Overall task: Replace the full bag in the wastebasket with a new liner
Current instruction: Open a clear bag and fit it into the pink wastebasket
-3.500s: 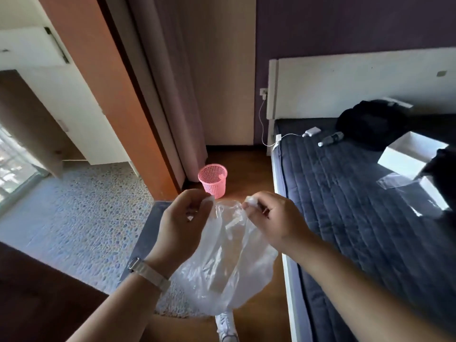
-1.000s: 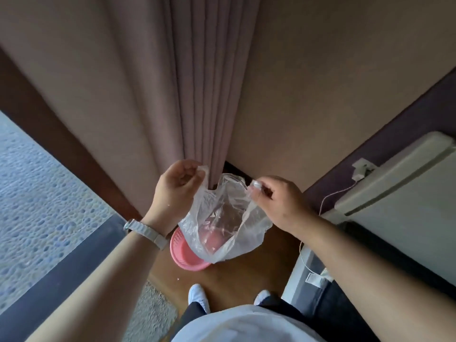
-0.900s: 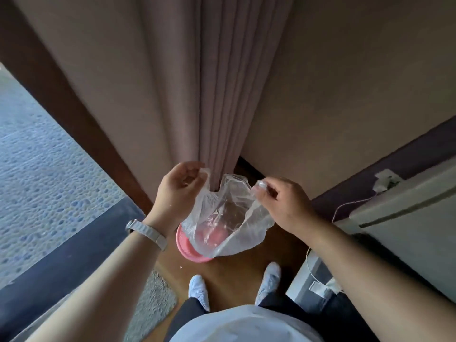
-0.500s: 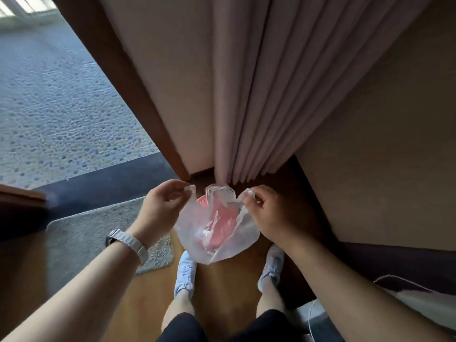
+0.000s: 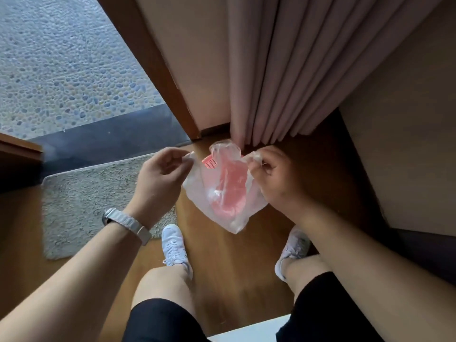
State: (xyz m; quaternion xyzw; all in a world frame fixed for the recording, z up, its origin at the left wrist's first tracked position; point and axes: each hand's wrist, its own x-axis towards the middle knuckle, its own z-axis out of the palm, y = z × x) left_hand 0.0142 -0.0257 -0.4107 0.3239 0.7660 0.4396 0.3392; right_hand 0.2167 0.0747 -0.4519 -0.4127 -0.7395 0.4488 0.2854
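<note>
A clear plastic liner bag [image 5: 233, 218] hangs open between my hands, directly over the pink mesh wastebasket [image 5: 210, 163]. Only a bit of the basket's rim shows bare at the upper left; the rest appears as a pink shape through the plastic. My left hand [image 5: 161, 178] pinches the bag's left top edge. My right hand [image 5: 274, 178] pinches the right top edge. The basket stands on the wooden floor just below a curtain.
A pinkish curtain [image 5: 278, 70] hangs behind the basket, with a brown door frame [image 5: 148, 58] to its left. A grey mat [image 5: 91, 201] lies at the left. My white shoes [image 5: 174, 245] stand on the wood floor below the bag. A beige wall [image 5: 407, 132] rises on the right.
I have walked from beside the bed to the basket and crouched, so the view now looks straight down. The bag, held by both hands throughout, has come down over the basket.
</note>
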